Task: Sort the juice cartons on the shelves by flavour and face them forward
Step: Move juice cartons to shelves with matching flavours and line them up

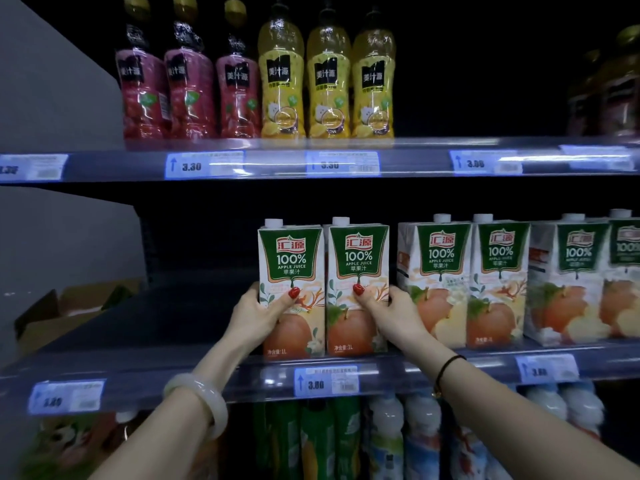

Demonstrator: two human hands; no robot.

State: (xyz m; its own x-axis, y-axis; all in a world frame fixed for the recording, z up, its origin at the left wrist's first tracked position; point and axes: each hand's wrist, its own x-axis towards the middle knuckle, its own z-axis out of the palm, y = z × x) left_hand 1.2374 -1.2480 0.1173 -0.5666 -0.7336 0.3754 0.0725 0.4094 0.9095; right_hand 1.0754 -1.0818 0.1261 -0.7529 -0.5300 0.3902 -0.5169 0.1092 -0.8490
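As two apple juice cartons [291,271] stand adjacent, left hand [256,317] fingers grip one, right hand [394,317] fingers the other.

One wide-angle camera, worn on the head, faces the grey metal middle shelf [156,379] squarely, about level with it and tipped slightly downward. It is near: the left hand [258,315] and right hand [391,317] reach the white-and-green cardboard apple juice cartons [291,258] standing on that shelf. Above the shelf a higher grey shelf [415,162] shows; below it, blurred plastic bottles [422,441] fill the frame's bottom.
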